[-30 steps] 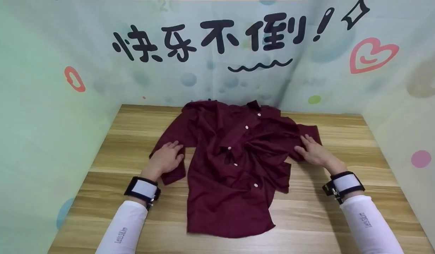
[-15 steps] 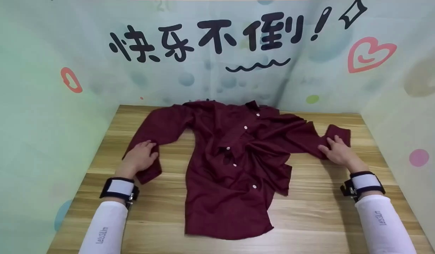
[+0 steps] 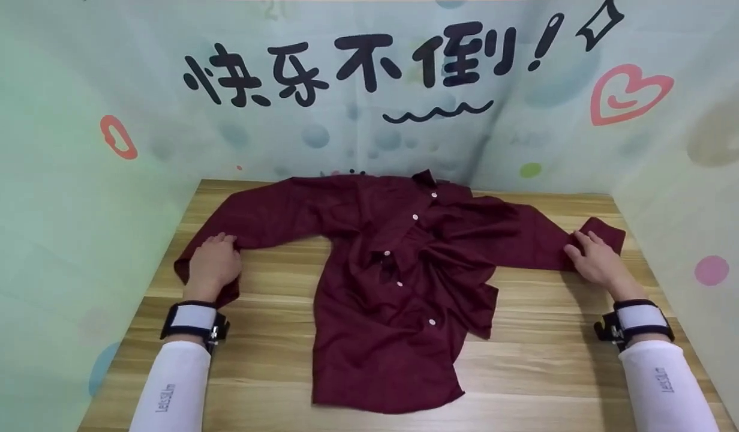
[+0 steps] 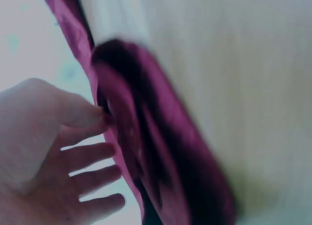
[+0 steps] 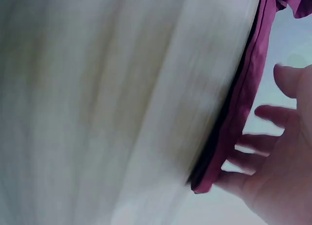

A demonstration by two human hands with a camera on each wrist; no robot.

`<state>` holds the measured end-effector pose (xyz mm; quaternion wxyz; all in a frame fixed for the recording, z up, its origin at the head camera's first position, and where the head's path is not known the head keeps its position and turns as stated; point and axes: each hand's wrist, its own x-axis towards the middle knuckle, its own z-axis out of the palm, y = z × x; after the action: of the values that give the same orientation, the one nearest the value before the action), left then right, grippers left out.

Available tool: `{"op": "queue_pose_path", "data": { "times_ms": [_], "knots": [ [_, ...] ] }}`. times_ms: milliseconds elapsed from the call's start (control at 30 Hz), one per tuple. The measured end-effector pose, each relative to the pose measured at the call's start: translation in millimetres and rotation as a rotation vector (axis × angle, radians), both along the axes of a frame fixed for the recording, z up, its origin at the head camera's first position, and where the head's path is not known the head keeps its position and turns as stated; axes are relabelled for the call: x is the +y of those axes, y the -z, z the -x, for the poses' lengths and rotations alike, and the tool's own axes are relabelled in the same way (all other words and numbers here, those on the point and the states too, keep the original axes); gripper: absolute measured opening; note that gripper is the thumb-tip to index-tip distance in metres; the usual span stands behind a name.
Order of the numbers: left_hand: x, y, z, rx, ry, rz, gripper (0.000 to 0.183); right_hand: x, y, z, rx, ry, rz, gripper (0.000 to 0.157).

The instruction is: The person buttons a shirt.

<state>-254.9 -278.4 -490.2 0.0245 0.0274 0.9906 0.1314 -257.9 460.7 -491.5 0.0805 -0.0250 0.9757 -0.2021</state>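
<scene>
A dark red button-up shirt (image 3: 381, 360) lies front up on the wooden table, its body wrinkled and bunched around the white buttons. Its sleeves stretch out to both sides. My left hand (image 3: 213, 264) rests on the end of the left-side sleeve (image 3: 267, 213), whose cuff bends toward me. In the left wrist view the fingers are spread straight and the thumb touches the folded cloth. On the other side, my right hand (image 3: 600, 261) lies on the right-side sleeve (image 3: 531, 237) near its cuff. The right wrist view has these fingers extended along the sleeve edge (image 5: 243, 93).
A printed fabric backdrop (image 3: 321, 132) with large black characters stands behind the table and along both sides. The shirt's collar (image 3: 426, 179) lies close to the back edge. Bare wood (image 3: 549, 354) shows on either side of the shirt body.
Both hands have slid outward, the left hand leftward and the right hand rightward, drawing the sleeves out from the shirt body. The lower body of the shirt has barely moved.
</scene>
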Motion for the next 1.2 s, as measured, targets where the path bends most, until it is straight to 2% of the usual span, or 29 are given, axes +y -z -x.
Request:
{"op": "queue_pose_path", "data": {
  "times_ms": [100, 167, 267, 400, 600, 733, 833, 933, 1067, 1200],
  "knots": [
    [8.2, 0.3, -1.8, 0.033, -0.004, -0.003, 0.048, 7.5, -2.1, -0.7, 0.052, -0.054, -0.004, 0.056],
    [10.4, 0.5, -3.0, 0.020, -0.007, -0.008, 0.049, 14.8, -4.5, -2.1, 0.057, -0.089, -0.021, 0.062],
    [7.8, 2.3, -4.2, -0.036, 0.002, -0.016, 0.052, 26.4, -6.5, -6.0, -0.006, -0.133, -0.060, 0.074],
    [-0.4, 6.6, -3.9, -0.077, 0.032, -0.034, 0.054, 36.8, -6.0, -9.9, -0.051, -0.158, -0.078, 0.071],
    [-5.6, 11.7, -2.9, -0.093, 0.050, -0.046, 0.055, 38.0, 1.1, -9.0, 0.165, -0.109, -0.130, 0.039],
    [-5.7, 11.9, -3.2, -0.105, 0.052, -0.038, 0.055, 36.3, -2.3, -6.9, 0.245, -0.067, -0.081, 0.021],
    [-5.6, 11.1, -2.5, -0.105, 0.054, -0.031, 0.055, 35.7, -19.4, -5.9, 0.251, -0.037, -0.011, 0.017],
    [-4.8, 10.8, -1.9, -0.110, 0.054, -0.026, 0.055, 33.6, -48.3, -4.1, 0.265, 0.001, 0.049, 0.025],
    [-3.7, 11.5, -1.3, -0.116, 0.052, -0.024, 0.056, 30.2, -88.9, 0.5, 0.350, 0.045, 0.031, 0.026],
    [-3.6, 11.9, -1.1, -0.114, 0.047, -0.022, 0.055, 26.3, -119.8, 7.4, 0.484, 0.051, -0.070, 0.016]
  ]
}}
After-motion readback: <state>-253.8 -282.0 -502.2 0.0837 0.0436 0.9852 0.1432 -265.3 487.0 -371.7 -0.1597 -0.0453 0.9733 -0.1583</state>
